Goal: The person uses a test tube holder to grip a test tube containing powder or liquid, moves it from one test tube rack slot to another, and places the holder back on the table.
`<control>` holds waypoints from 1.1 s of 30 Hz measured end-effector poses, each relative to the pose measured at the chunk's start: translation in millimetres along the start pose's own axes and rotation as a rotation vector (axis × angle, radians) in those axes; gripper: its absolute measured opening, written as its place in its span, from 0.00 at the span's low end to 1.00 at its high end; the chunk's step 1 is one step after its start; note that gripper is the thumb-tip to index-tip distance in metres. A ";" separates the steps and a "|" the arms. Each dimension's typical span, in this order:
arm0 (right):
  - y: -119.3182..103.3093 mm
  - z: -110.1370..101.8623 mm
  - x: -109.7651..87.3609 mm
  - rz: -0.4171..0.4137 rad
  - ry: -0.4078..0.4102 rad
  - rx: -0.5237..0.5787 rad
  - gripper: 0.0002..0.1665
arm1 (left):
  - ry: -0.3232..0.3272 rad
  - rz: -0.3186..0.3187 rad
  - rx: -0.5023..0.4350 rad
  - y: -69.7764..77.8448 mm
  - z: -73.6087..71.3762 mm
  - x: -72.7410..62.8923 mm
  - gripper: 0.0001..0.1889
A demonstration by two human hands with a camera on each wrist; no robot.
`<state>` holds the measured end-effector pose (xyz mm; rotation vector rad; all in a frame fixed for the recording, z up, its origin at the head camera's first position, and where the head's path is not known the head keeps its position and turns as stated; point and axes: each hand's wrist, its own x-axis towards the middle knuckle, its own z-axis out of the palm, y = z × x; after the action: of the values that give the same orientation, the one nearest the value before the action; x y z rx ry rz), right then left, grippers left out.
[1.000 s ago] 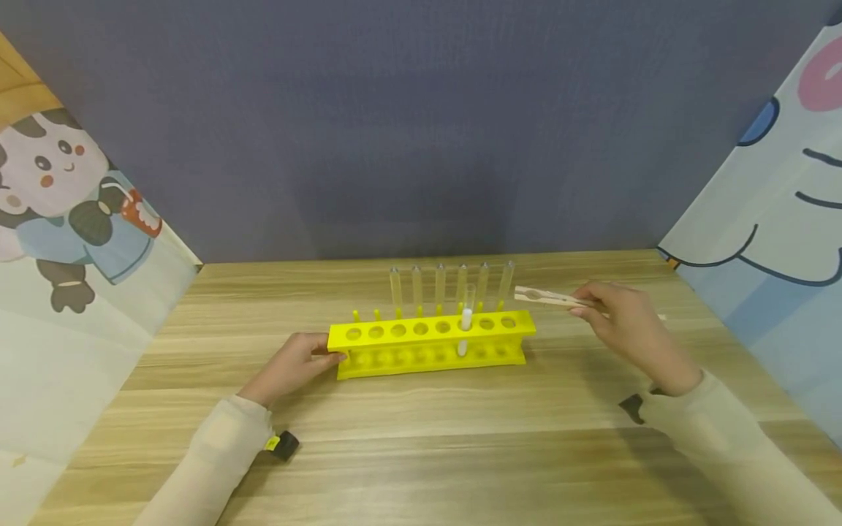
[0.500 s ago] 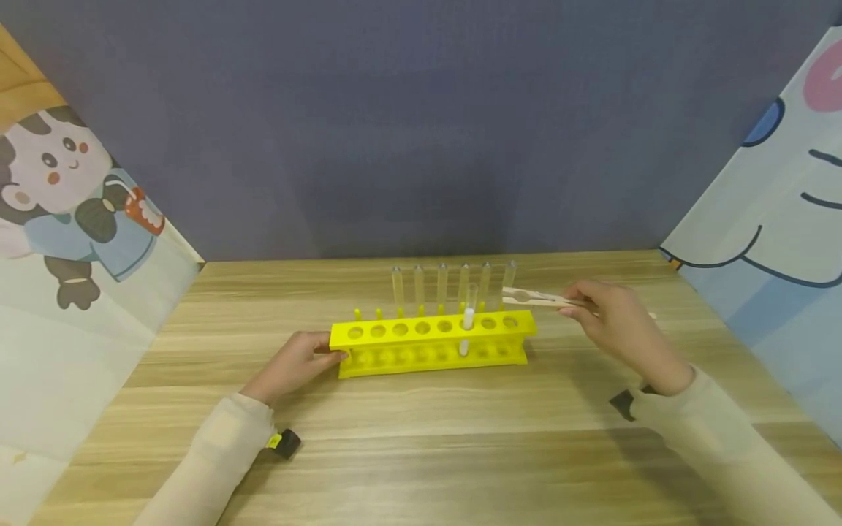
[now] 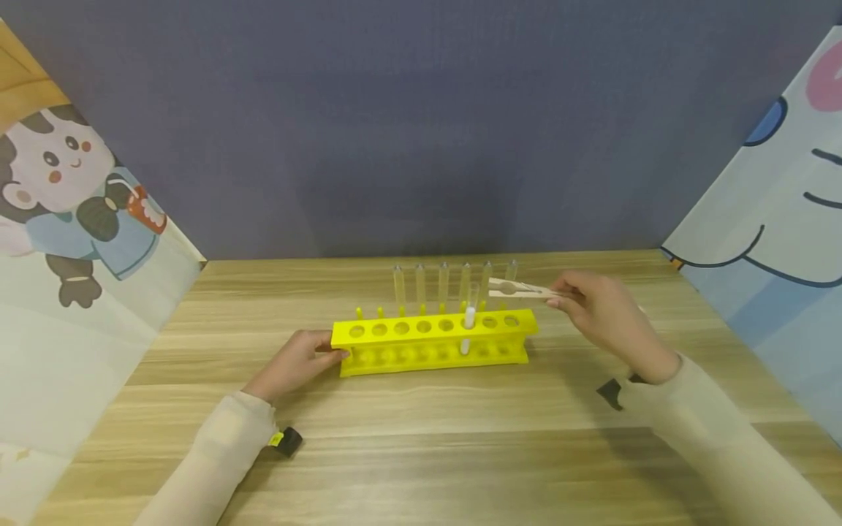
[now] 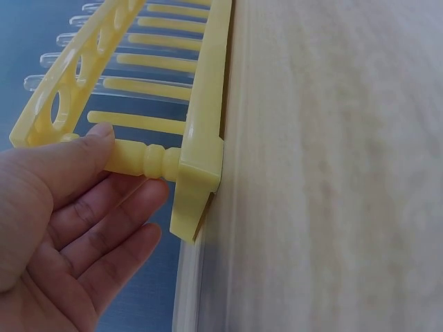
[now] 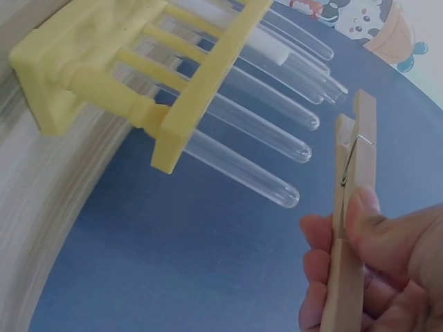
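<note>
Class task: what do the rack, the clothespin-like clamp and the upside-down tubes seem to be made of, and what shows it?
Rack: probably plastic; evenly yellow, smooth, slight sheen.
Clamp: apparently wood, pale and matte; its thin grey spring looks like metal wire.
Tubes: transparent, glossy highlights; glass or clear plastic, unclear which.

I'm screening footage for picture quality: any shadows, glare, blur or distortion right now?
Head view: a soft shadow lies on the table beside the right sleeve; left wrist view: the wood grain looks blurred; right wrist view: small glints on the clear tubes, the table edge looks bowed, the clothespin fairly sharp.
</note>
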<state>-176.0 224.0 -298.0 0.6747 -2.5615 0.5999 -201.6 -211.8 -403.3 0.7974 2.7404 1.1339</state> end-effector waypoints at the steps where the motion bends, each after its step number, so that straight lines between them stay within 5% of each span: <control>1: -0.9 0.3 1.0 -0.002 0.000 0.002 0.05 | 0.000 -0.003 0.000 -0.1 -0.1 0.0 0.13; 9: -8.7 2.9 9.5 0.009 -0.012 0.005 0.03 | -0.004 -0.036 -0.003 -1.4 -0.9 -0.6 0.13; 33: -22.8 12.7 26.0 0.031 -0.053 0.043 0.03 | 0.008 0.002 0.005 -2.9 1.0 -0.4 0.12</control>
<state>-188.0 190.4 -288.8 0.6750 -2.6193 0.6575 -202.3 -213.1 -406.0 0.7979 2.7505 1.1332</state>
